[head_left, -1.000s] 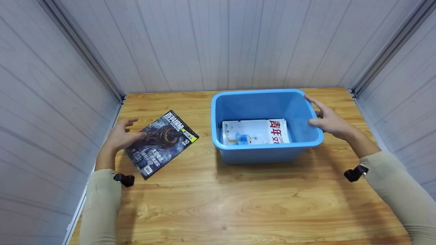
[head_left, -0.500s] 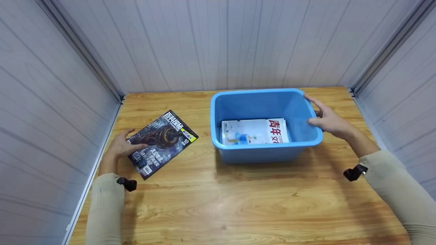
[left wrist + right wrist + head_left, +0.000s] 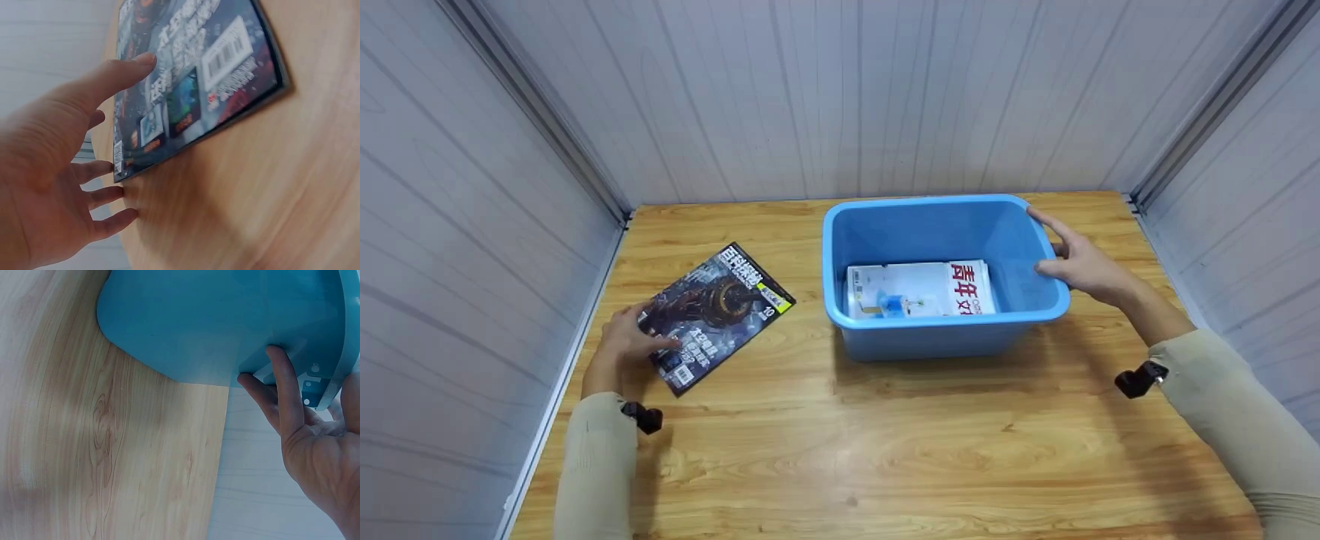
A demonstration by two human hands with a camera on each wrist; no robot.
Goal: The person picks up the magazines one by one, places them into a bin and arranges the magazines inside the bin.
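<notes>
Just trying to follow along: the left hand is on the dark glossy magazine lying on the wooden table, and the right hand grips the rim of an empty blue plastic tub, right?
Not quite: the blue plastic tub is not empty. The head view shows a white magazine with red characters lying flat inside. The rest holds: the left hand is on the dark glossy magazine on the wooden table, and the right hand grips the tub's rim.
</notes>
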